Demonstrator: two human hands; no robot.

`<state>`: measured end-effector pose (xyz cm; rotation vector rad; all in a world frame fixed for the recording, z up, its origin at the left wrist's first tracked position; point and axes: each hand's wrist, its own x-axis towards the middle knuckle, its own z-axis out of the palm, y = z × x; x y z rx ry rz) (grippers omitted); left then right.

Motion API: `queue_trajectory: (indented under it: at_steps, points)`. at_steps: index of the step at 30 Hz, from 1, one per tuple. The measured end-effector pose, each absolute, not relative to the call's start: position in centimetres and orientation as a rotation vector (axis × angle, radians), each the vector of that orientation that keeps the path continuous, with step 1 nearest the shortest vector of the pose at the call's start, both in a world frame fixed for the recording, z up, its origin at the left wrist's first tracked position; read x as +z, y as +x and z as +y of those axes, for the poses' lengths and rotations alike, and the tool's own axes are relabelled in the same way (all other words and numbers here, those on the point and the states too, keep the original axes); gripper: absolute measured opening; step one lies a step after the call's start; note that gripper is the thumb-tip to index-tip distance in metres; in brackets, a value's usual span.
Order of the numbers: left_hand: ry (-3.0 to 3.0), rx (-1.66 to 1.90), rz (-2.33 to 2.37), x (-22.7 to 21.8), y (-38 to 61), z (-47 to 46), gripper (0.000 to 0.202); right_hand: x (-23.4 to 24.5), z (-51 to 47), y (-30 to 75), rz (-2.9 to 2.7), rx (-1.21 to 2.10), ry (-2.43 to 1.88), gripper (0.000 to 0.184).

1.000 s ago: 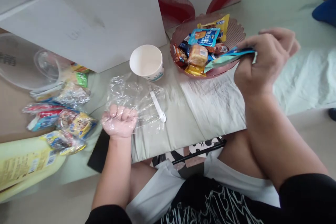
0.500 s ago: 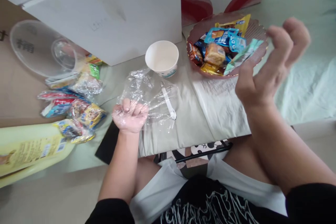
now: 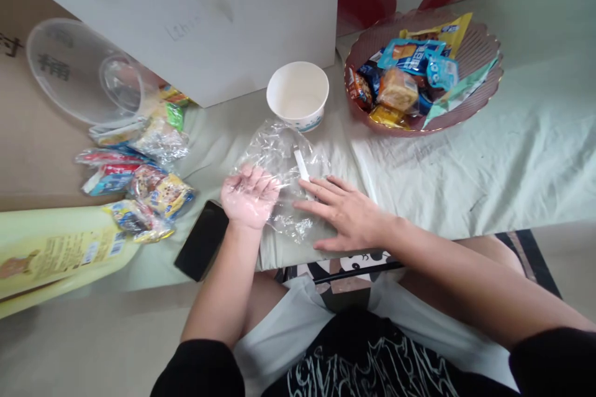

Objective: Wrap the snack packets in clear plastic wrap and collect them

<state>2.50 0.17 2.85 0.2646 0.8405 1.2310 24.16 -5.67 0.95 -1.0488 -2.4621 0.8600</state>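
1. Film (image 3: 289, 164), clear and crinkled, lay on the near side of the paper cup (image 3: 298, 96), spread loosely on the cloth, which seemed to hold it up as a thin, slack sheet.
2. The left hand (image 3: 251, 198), nearer than the cup and a little to its left, lay palm up, fingers curled inward and close together. Film covered it; whether the fingers pinched any, or the hand was inside a fold, I could not tell.
3. The right hand (image 3: 350, 216), nearer than the cup and to its right, lay palm down with fingers spread, perhaps so that it could steady the sheet. Its fingertips reached the white handle (image 3: 301, 163), in front of the cup; what lay beneath them was hidden.
4. The cup stood upright, apart from both hands, its mouth up and its inside bare.
5. To the cup's right, the pink bowl (image 3: 494, 68) held wrapped snacks, its fluted wall likely keeping the slippery packets together.
6. Left of the cup lay more packets (image 3: 161, 189), loosely heaped, and nearer than these the phone (image 3: 202, 240), flat and clear of the film.
7. Behind the cup, the white carton (image 3: 200, 25) stood like a backstop.
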Motion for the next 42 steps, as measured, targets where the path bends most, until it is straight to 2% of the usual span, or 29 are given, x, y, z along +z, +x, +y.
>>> queue_trajectory:
  at_steps: [5,9,12,15,19,21,22,24,25,26,28,30,32,36,42]
  points:
    - [0.275,1.327,0.918,3.1,0.9,1.5,0.024,0.8,-5.9,24.5,-2.536,0.882,-1.043,0.060]
    - [0.286,1.522,0.958,3.1,-0.8,2.0,0.020,0.8,-5.7,24.4,-2.498,0.851,-1.033,0.020]
    - [0.317,1.507,0.964,2.8,-1.2,2.2,0.012,0.8,-5.0,24.7,-2.419,0.845,-0.976,0.023]
    - [0.348,1.488,1.095,2.2,-0.7,2.4,0.009,1.0,-4.1,25.4,-2.197,0.889,-1.004,0.017]
    - [0.704,1.944,1.425,2.1,-0.1,1.4,0.039,1.5,-3.2,26.4,-1.885,0.858,-1.156,0.008]
    - [1.082,2.150,1.427,2.4,0.1,-0.1,0.037,1.8,-3.0,26.8,-1.763,0.859,-1.224,0.006]
    - [1.296,2.161,1.376,2.6,0.3,-1.1,0.028,1.9,-2.9,26.9,-1.714,0.861,-1.262,0.006]
    - [1.749,1.827,1.288,2.6,1.0,-3.3,0.010,2.0,-2.8,26.9,-1.647,0.854,-1.348,0.007]
    - [1.985,1.507,1.230,2.4,1.6,-4.3,0.012,2.0,-2.8,26.9,-1.631,0.846,-1.385,0.007]
    - [2.155,1.188,1.139,2.2,2.4,-5.1,0.025,1.9,-2.7,27.0,-1.622,0.837,-1.414,0.008]
    - [2.309,0.765,1.112,1.5,3.9,-6.4,0.057,1.8,-2.6,27.0,-1.613,0.825,-1.443,0.008]
    - [2.362,0.570,1.166,1.0,4.9,-6.8,0.062,1.7,-2.6,27.1,-1.603,0.818,-1.445,0.006]
    - [2.354,0.587,1.230,0.7,5.0,-6.4,0.048,1.7,-2.6,27.2,-1.597,0.809,-1.435,0.003]
    - [2.298,0.885,1.327,1.0,2.8,-4.3,0.017,1.7,-2.6,27.4,-1.585,0.749,-1.432,0.005]
    - [2.195,1.146,1.672,1.2,-0.6,-1.2,0.014,1.9,-2.8,27.4,-1.613,0.670,-1.473,0.005]
